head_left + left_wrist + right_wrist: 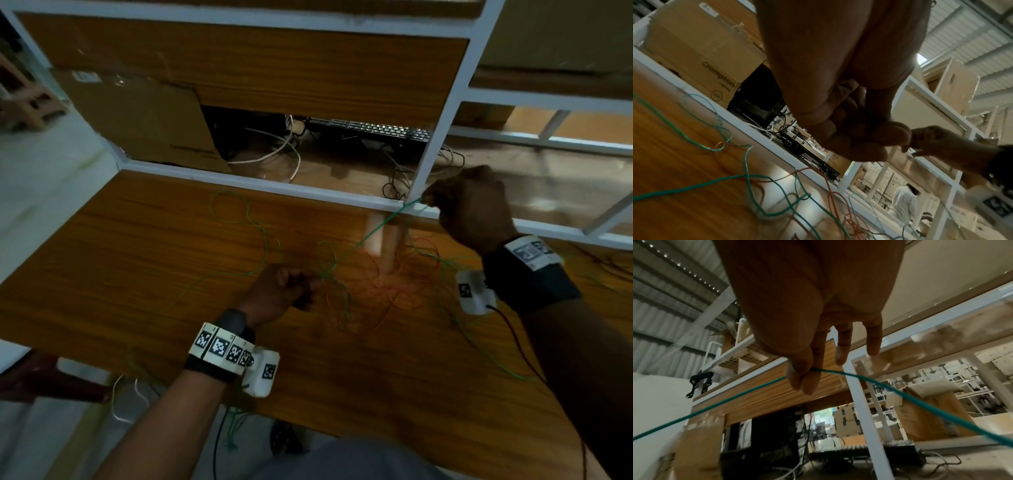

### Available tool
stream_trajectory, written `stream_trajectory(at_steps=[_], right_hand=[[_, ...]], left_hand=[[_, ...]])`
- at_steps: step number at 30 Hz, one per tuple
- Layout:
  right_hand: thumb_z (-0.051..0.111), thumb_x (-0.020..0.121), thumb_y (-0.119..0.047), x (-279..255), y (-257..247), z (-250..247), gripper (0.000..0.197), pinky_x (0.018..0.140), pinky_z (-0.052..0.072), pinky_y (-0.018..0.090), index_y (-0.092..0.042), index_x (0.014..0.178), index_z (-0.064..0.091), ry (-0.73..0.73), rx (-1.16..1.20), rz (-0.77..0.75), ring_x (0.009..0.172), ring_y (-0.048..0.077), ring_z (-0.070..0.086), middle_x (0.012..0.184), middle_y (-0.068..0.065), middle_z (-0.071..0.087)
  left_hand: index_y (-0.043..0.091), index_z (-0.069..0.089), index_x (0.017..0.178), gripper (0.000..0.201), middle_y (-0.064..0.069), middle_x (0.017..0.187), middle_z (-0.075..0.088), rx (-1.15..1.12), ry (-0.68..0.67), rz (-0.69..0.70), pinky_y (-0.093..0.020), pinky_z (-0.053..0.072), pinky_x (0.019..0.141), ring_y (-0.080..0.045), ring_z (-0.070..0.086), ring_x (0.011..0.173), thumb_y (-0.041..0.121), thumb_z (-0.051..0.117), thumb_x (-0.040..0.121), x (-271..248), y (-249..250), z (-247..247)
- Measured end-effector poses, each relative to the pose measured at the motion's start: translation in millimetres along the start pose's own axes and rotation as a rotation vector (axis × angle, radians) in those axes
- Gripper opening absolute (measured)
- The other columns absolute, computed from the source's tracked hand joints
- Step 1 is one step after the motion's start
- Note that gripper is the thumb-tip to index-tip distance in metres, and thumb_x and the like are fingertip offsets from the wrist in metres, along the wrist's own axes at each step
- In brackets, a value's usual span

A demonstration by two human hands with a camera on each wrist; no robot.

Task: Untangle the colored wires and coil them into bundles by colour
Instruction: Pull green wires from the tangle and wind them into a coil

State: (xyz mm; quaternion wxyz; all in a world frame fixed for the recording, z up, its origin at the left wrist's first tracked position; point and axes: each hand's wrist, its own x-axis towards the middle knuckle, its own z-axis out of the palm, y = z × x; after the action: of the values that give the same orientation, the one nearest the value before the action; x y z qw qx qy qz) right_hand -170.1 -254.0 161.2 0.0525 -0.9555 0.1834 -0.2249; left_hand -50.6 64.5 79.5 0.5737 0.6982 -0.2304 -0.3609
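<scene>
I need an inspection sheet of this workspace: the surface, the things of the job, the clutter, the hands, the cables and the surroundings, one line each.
Surface: wooden table with a white edge, wires spread over it.
Job's things: green wire stretched between both hands; red wires in loose loops, tangled with green ones; no finished bundle seen.
Clutter: nothing seen on the table besides wires.
Hands: left hand grips the green wire at the tangle; right hand pinches it between thumb and finger, raised.
Cables: white cable and dark cables on the shelf behind; a dark lead runs from the right wrist camera.
Surroundings: cardboard box, keyboard, white shelf frame.
</scene>
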Motion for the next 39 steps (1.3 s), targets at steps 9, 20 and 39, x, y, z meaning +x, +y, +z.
stream_trajectory(at_steps=[9,20,39], right_hand=[[0.054,0.102,-0.053,-65,-68,23,0.036,0.067,0.055,0.043,-0.025,0.081,0.066,-0.24,0.503,0.141,0.073,0.02,0.066,0.08,-0.003,0.071],[0.054,0.089,-0.077,-121,-78,14,0.054,0.066,0.055,0.057,-0.026,0.083,0.073,-0.124,0.994,0.39,0.073,0.031,0.068,0.077,0.01,0.073],[0.053,0.099,-0.028,-196,13,-66,0.026,0.057,0.036,0.032,-0.007,0.09,0.065,0.062,1.357,0.669,0.053,0.02,0.045,0.061,0.005,0.056]], left_hand=[[0.012,0.068,0.098,0.015,-0.013,0.1,0.075,-0.372,0.035,0.01,-0.045,0.054,0.09,-0.03,0.071,0.099,0.016,0.071,0.084,4,19,39],[0.014,0.077,0.097,0.017,-0.002,0.101,0.075,-0.275,0.0,0.188,-0.023,0.054,0.074,-0.012,0.069,0.092,0.006,0.071,0.084,11,37,117],[0.02,0.066,0.126,0.031,0.003,0.122,0.065,0.625,-0.3,0.919,-0.038,0.049,0.093,-0.011,0.058,0.114,0.029,0.057,0.098,51,96,194]])
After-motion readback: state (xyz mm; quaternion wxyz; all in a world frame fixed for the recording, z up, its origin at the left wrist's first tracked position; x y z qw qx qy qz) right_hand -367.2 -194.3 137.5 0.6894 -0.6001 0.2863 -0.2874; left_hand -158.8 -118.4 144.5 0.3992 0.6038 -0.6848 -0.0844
